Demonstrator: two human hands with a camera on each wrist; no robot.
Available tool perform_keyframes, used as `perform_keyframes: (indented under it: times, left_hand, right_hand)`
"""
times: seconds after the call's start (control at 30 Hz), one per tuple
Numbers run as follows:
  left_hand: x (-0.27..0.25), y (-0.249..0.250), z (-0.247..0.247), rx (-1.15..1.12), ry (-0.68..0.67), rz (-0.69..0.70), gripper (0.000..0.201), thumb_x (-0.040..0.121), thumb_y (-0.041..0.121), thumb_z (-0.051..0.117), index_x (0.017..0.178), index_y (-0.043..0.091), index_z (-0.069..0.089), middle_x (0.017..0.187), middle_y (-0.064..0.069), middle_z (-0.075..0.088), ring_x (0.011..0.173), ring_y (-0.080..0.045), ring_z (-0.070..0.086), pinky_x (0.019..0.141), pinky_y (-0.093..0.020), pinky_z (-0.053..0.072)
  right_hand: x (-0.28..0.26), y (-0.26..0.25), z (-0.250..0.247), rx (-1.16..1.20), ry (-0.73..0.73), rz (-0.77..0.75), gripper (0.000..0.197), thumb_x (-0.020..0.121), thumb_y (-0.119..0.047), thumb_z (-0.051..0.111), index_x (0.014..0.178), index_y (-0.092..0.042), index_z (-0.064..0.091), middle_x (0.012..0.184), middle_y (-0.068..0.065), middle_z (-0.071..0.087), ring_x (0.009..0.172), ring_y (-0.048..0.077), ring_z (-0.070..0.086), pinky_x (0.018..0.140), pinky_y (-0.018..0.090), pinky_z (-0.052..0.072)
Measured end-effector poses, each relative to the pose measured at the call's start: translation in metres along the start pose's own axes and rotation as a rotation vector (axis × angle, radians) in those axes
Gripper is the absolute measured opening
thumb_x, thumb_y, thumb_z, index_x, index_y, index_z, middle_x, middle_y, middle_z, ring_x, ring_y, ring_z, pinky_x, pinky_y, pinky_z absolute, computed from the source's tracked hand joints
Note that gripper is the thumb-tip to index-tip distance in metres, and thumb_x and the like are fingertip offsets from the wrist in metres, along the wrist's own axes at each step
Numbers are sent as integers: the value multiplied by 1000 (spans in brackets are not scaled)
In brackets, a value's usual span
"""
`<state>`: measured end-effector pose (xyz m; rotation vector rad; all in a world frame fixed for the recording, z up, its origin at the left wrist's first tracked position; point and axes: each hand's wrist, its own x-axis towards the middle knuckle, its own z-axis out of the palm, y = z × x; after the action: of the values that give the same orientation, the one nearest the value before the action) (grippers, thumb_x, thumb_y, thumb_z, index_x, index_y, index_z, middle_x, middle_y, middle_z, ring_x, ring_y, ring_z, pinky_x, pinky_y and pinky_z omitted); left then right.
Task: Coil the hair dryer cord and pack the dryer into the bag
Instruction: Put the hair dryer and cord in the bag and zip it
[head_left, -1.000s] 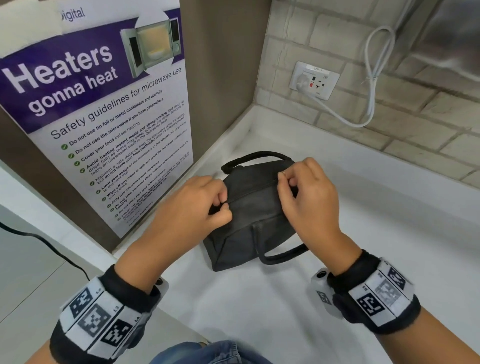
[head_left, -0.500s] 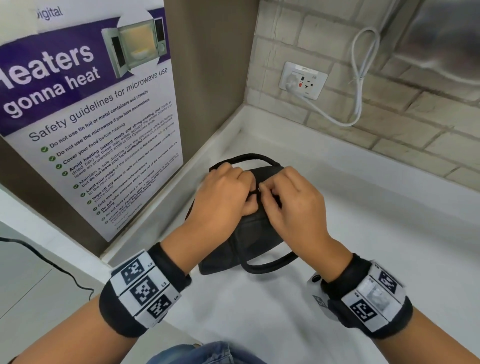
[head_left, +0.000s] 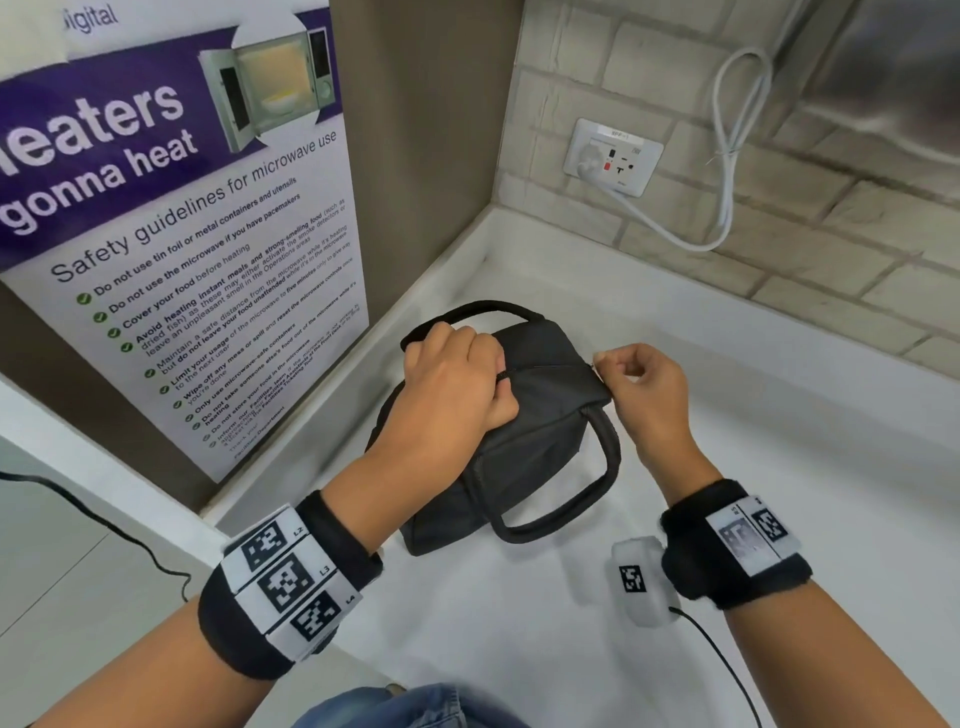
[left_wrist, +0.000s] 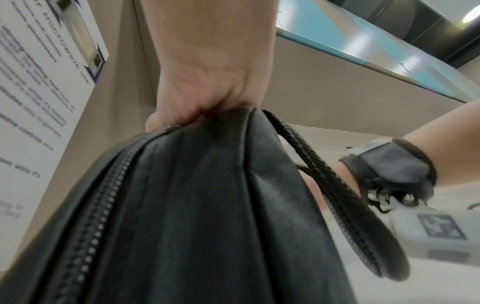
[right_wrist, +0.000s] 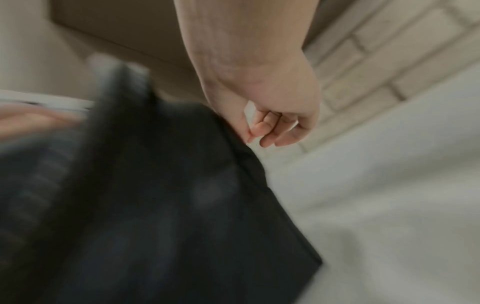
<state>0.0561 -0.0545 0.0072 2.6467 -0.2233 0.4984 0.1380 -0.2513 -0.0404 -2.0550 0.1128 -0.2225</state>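
The black zip bag sits on the white counter, its top seam apparently zipped across. The left hand clamps the bag's left end, likely bracing it against the zip's pull. The right hand pinches at the bag's right corner, probably on the zipper pull, too small to confirm. The dryer is unseen, presumably inside the bag.

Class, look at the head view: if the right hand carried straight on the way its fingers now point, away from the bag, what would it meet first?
Probably nothing nearby: the right hand points rightward past the bag over bare white counter. Depth is unclear.
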Motion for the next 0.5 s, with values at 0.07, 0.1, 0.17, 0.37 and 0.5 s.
perform_keyframes:
  times: [0.07, 0.1, 0.17, 0.37, 0.5]
  left_hand:
    - [-1, -1, -1, 12, 5, 1, 27, 72, 26, 38, 69, 6, 56, 65, -7, 57, 68, -31, 57, 62, -36, 44]
    - [-1, 0, -2, 17, -7, -1, 28, 72, 26, 37, 69, 6, 56, 65, -7, 57, 68, -31, 57, 63, -36, 44]
    - [-2, 4, -3, 26, -25, -4, 28, 72, 26, 37, 68, 6, 56, 65, -6, 57, 69, -31, 57, 62, -36, 43]
    - [-3, -3, -8, -2, -84, 29, 12, 84, 20, 58, 90, 10, 58, 85, 3, 48, 95, -25, 48, 81, -28, 25]
    - [-12, -12, -27, -69, -133, 129, 25, 87, 41, 51, 105, 24, 56, 107, 10, 51, 111, -13, 39, 93, -26, 20]
  right_hand:
    - [5, 26, 3, 20, -2, 167, 13, 81, -22, 67, 72, -13, 64, 69, -3, 62, 71, 17, 57, 71, 33, 49]
    - [4, 38, 7, 34, -18, 241, 12, 81, -19, 66, 71, -13, 64, 69, -1, 62, 71, 20, 57, 70, 34, 50]
    - [-1, 54, 17, 54, -65, 322, 19, 83, -8, 60, 65, -14, 61, 65, 1, 59, 70, 22, 54, 66, 34, 49]
    - [-10, 56, 16, 199, -140, 426, 11, 91, -6, 52, 84, -7, 60, 85, 12, 63, 80, 24, 60, 72, 34, 55]
    - [-37, 55, -8, 93, -257, 445, 16, 93, -26, 54, 105, -17, 56, 101, 9, 64, 91, 20, 63, 70, 26, 51]
